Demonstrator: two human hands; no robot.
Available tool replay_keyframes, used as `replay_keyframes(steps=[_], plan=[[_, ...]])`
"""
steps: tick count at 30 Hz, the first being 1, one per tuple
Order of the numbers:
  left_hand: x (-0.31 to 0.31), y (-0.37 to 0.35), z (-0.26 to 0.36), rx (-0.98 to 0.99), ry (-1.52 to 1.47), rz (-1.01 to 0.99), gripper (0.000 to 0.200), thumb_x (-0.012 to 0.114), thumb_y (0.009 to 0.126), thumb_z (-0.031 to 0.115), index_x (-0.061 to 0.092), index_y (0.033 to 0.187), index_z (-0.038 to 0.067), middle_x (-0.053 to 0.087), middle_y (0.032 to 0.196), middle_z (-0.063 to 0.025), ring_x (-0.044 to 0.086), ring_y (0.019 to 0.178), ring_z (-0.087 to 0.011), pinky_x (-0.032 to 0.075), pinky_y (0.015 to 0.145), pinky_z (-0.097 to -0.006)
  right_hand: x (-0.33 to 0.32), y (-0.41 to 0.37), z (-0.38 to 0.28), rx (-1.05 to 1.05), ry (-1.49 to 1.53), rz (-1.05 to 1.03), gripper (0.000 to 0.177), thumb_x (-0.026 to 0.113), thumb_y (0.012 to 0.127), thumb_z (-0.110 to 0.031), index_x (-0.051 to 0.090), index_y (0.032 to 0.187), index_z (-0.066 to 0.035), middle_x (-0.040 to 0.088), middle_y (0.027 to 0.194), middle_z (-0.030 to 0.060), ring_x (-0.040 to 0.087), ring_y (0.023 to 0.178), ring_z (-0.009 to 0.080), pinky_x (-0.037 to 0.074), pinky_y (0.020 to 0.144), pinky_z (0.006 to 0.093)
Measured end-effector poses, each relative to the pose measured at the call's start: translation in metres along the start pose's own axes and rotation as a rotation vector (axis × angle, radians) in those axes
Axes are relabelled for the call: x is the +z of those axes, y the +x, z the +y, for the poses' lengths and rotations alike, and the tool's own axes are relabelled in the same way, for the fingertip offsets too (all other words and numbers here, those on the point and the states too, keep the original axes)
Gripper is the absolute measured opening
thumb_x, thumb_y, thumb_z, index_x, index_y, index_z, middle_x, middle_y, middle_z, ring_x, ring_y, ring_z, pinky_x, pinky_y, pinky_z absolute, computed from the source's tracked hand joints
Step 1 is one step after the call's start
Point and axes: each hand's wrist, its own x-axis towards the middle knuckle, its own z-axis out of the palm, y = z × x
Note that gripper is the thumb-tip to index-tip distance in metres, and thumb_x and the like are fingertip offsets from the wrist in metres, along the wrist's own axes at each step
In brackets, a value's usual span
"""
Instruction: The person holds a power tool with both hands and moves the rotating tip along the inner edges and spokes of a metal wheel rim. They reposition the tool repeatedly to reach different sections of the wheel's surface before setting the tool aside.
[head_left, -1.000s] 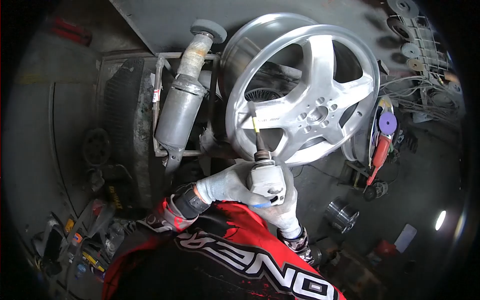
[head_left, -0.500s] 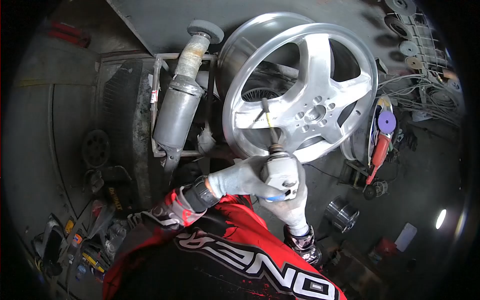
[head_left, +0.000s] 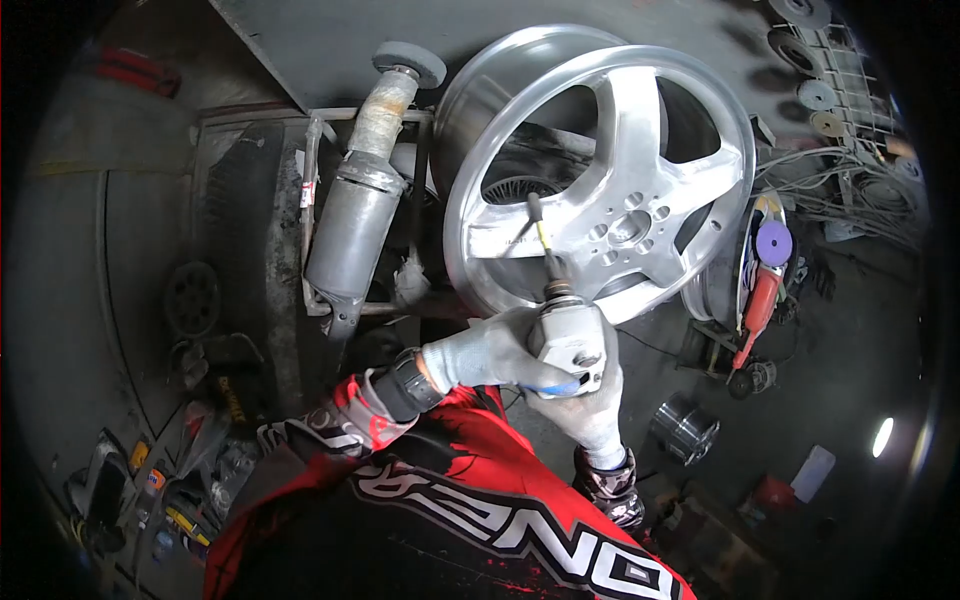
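Both gloved hands grip a pale grey die grinder. My left hand wraps its body from the left, its thumb lying across the back end. From the right and below, my right hand is closed round the same body. The grinder's slim shaft points away from me and ends in a small dark tip, which overlaps the left spoke of a bare-metal alloy wheel. The wheel stands tilted, face toward me, and dark marks show on that spoke beside the shaft.
To the left, a grey cylindrical motor with an abrasive wheel sits on a metal frame. A red polisher with a purple pad is at the right, below tangled cables. Another wheel rim lies on the floor.
Both hands and the grinder have shifted slightly to the right, and the tip has moved a little right along the spoke. The wheel stays in place.
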Motion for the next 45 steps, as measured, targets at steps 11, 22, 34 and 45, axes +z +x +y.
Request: replay_keyframes(steps=[11,22,34,45], plan=[[-0.002,0.0,0.001,-0.001,0.045,-0.049,0.05,0.082,0.078,0.019,0.063,0.122,0.003,0.068,0.113,-0.0045,0.063,0.106,-0.014,0.05,0.097,-0.031,0.0,0.0,-0.006,-0.061,-0.004,0.025,0.094,0.091,0.065,-0.02,0.042,0.143,-0.003,0.067,0.118,0.0207,0.071,0.105,0.0321,0.059,0.088,0.041],[0.002,0.017,0.003,0.016,0.07,-0.072,0.052,0.082,0.079,0.017,0.061,0.124,0.002,0.068,0.116,-0.0052,0.063,0.109,-0.0158,0.049,0.1,-0.0325,-0.009,0.002,-0.004,0.017,-0.107,0.074,0.099,0.092,0.064,-0.024,0.037,0.144,-0.002,0.068,0.116,0.0192,0.071,0.103,0.0318,0.06,0.083,0.0402],[-0.004,-0.022,-0.006,0.033,-0.032,0.004,0.053,0.082,0.08,0.02,0.062,0.125,0.002,0.069,0.114,-0.0048,0.063,0.106,-0.0132,0.05,0.098,-0.0309,0.01,0.003,-0.008,-0.089,0.073,-0.064,0.093,0.09,0.066,-0.02,0.042,0.144,-0.004,0.067,0.119,0.0204,0.07,0.108,0.0332,0.058,0.089,0.0424],[-0.008,-0.007,-0.005,0.003,-0.01,-0.071,0.051,0.084,0.078,0.019,0.062,0.122,0.003,0.068,0.114,-0.0051,0.063,0.105,-0.0134,0.051,0.096,-0.0308,0.009,-0.002,-0.007,0.003,0.088,0.011,0.098,0.093,0.064,-0.023,0.04,0.144,-0.001,0.068,0.116,0.0213,0.071,0.104,0.0342,0.059,0.087,0.0429]])
